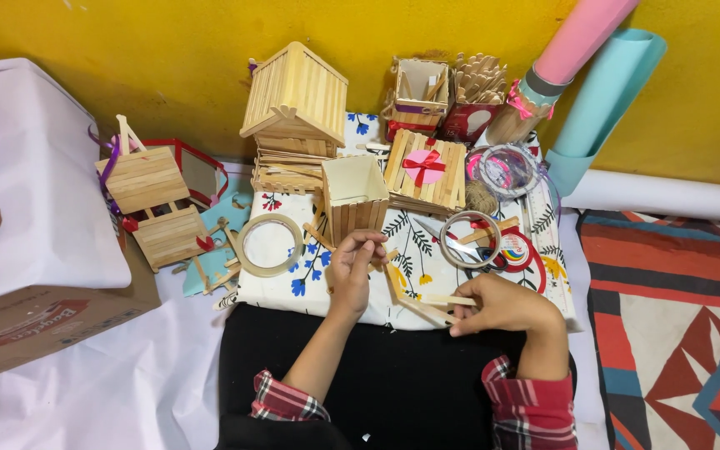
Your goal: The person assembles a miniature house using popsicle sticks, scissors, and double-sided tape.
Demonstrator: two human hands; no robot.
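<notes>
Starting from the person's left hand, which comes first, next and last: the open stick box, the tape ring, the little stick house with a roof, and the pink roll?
From the left hand, in the head view:
1. Open stick box, just above the hand.
2. Tape ring, to its left on the flowered cloth.
3. Stick house, farther up by the yellow wall.
4. Pink roll, far at the upper right.

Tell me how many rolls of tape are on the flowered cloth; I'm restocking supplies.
3. One wide tan roll lies left of the left hand. A clear roll lies above the right hand. Another clear roll sits farther back. Clutter may hide more.
</notes>
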